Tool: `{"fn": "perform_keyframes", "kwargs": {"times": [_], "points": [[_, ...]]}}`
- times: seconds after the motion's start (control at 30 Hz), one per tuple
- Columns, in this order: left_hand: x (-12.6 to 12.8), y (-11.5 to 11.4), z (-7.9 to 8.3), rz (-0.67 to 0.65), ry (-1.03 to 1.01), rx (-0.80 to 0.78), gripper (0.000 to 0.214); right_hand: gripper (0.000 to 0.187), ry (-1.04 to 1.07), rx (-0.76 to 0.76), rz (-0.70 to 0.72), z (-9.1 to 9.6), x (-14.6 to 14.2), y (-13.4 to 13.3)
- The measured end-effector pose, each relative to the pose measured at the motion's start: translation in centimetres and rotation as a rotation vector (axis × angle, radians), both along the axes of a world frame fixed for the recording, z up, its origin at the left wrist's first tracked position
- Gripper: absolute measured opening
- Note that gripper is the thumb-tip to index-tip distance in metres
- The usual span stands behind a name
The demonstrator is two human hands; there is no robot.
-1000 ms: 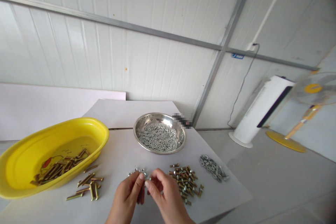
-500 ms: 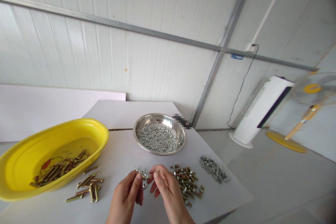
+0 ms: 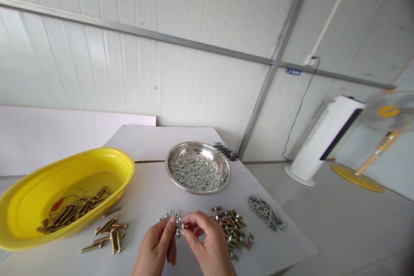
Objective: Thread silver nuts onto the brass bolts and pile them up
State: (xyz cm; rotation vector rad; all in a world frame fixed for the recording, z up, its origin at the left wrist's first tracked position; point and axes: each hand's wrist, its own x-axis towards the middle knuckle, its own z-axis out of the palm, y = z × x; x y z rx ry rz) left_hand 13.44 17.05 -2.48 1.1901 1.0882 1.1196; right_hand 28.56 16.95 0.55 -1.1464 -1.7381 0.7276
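My left hand and my right hand meet low in the middle of the view, fingertips pinched together on a small bolt with a nut. Just behind the fingers lies a small cluster of silver nuts on the white table. To the right of my right hand sits a pile of short brass-coloured bolts. Several long bolts lie loose to the left of my left hand.
A yellow oval tub with long bolts stands at the left. A steel bowl full of nuts is at the table's back. More silver nuts lie near the right edge. A white tower unit and a fan stand on the floor.
My right fingers have closed back onto the small bolt at my left fingertips after opening slightly. The view has shifted down a little.
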Motion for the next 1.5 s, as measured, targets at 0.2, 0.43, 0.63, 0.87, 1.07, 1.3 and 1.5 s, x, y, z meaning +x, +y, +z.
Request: {"fn": "perform_keyframes", "kwargs": {"times": [0.2,0.43,0.63,0.87,1.07,1.3,1.5], "points": [[0.3,-0.6,0.0,0.014,0.216,0.292,0.039,0.045,0.121,-0.179,-0.016,-1.4,-0.7,0.1],[0.8,-1.3,-0.1,0.047,0.342,0.474,0.030,0.067,0.258,-0.461,0.059,-1.8,-0.8,-0.1],[0.5,-0.9,0.2,0.051,0.249,0.308,0.039,0.054,0.192,-0.253,0.005,-1.6,-0.2,0.1],[0.3,0.4,-0.8,0.009,-0.091,-0.045,0.051,0.045,0.073,0.012,0.011,-1.1,0.3,0.3],[0.6,0.4,-1.3,-0.114,-0.176,-0.152,0.059,0.036,0.004,0.091,0.033,-0.2,0.6,0.2],[0.8,0.2,-2.0,-0.061,0.065,0.095,0.048,0.012,0.070,-0.099,0.015,-1.4,1.0,0.5],[0.8,-0.1,-3.1,0.032,0.430,0.500,0.032,0.056,0.145,-0.298,0.002,-2.7,0.2,0.6]]}}
